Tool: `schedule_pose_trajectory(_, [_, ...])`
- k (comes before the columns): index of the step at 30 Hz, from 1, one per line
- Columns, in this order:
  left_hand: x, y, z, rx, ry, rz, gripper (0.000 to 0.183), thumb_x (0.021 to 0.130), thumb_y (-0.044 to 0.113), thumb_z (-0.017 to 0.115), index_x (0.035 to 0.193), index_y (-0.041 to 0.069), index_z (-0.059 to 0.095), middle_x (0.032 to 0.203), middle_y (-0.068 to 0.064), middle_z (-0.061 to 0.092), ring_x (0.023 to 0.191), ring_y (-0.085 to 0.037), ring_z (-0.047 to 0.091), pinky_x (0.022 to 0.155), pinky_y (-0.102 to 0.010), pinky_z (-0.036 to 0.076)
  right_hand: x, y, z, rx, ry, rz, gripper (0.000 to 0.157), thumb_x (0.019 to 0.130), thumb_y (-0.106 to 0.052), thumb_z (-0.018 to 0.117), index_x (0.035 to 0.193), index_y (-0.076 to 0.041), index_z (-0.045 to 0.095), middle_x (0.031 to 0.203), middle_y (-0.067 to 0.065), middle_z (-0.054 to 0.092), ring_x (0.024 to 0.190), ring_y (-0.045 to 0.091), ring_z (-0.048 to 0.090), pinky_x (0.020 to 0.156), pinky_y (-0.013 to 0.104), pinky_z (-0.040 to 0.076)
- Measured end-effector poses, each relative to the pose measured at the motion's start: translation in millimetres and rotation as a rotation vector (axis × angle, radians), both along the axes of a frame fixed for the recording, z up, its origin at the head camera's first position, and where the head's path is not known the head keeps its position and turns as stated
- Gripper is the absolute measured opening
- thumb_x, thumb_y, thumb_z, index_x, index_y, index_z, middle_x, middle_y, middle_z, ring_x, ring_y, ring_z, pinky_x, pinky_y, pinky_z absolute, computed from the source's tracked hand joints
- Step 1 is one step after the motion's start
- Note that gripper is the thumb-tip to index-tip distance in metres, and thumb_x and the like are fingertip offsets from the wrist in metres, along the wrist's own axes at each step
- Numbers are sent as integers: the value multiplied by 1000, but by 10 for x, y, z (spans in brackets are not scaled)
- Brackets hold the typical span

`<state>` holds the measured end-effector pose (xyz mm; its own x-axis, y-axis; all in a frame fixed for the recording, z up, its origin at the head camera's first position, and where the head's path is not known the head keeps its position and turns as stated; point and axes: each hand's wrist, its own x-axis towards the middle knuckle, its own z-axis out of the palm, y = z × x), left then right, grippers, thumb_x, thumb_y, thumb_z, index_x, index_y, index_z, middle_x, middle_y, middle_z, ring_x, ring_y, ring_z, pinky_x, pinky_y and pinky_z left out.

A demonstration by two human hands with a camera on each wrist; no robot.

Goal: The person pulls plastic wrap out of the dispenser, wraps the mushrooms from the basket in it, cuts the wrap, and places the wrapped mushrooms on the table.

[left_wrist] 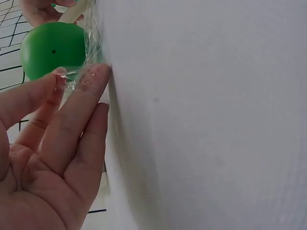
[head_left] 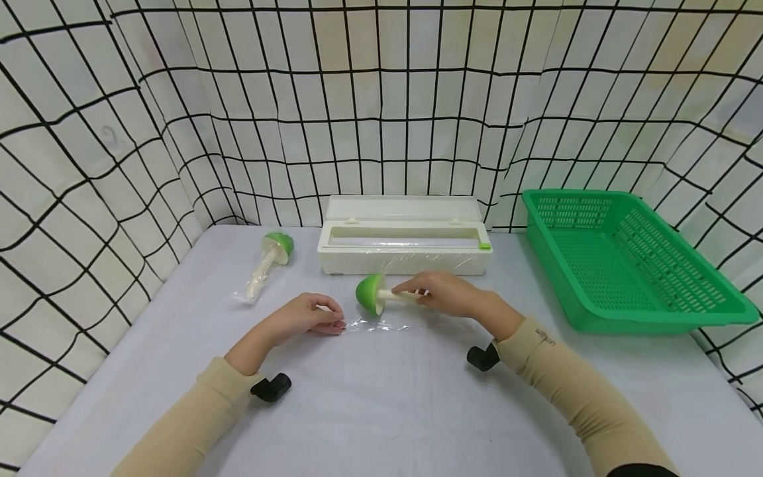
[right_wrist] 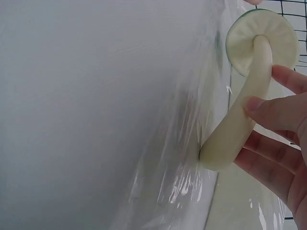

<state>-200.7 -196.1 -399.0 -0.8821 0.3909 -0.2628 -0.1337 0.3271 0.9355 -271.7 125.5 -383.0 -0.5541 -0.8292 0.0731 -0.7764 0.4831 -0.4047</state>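
My right hand (head_left: 444, 293) grips the pale stem of a toy mushroom (right_wrist: 252, 98) with a green cap, which lies sideways over a sheet of cling film (head_left: 381, 325). In the left wrist view the round green cap (left_wrist: 53, 50) shows a small dark hole at its top. With thumb and fingertips my left hand (head_left: 306, 314) pinches the edge of the film, just left of the cap. Behind the mushroom stands a white cling film dispenser (head_left: 405, 260), its lid raised, film running out over its front. Farther left lies another green-capped mushroom (head_left: 277, 247), its stem wrapped in film.
A green plastic basket (head_left: 650, 318) stands at the right side of the white table (head_left: 381, 411). Black grid netting (head_left: 393, 119) over white sheeting surrounds the table at the back and sides. Black wrist devices (head_left: 271, 387) sit at both cuffs.
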Motion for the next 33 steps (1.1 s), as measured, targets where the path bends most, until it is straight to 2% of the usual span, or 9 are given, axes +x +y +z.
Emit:
schedule_pose_trajectory(6, [14,-4,36,-147,204,-189,18,99,14,68,107,-2,73,103,-10,75,89,-12,61,79,-23,49,13,-5,-32,17,91,13,47,92,3,72,134,-18,70,112,2,71,102,20,66,82,32,54])
schedule_pose_trajectory(10, [24,-17,83,-186,251,-252,17,99,16,69,106,1,74,108,-8,76,91,-13,59,76,-24,46,21,-9,-31,20,100,0,47,92,3,72,134,-18,70,111,2,71,101,20,66,82,33,55])
schedule_pose_trajectory(17, [36,-87,139,-156,271,-264,15,101,13,66,107,0,72,115,-13,74,107,-18,67,83,-26,49,41,-12,-19,40,106,-4,51,92,6,70,136,-18,68,113,3,71,102,21,66,83,33,55])
schedule_pose_trajectory(25, [25,-150,174,-76,271,-310,19,101,11,65,107,-6,69,122,-17,71,118,-22,65,94,-27,49,90,-19,27,75,86,-11,54,93,11,64,138,-18,67,112,4,70,100,20,66,81,32,55])
schedule_pose_trajectory(29, [16,-153,168,-79,294,-295,18,102,10,62,108,-6,69,121,-17,71,118,-23,65,93,-26,50,131,-4,52,99,114,3,53,92,9,65,139,-17,66,112,3,71,100,20,67,83,34,55])
schedule_pose_trajectory(33, [18,-137,151,-63,302,-254,16,102,8,62,107,-7,68,118,-20,72,118,-29,65,94,-26,52,157,35,75,100,112,14,51,91,9,66,137,-13,67,112,5,72,100,19,67,85,35,56])
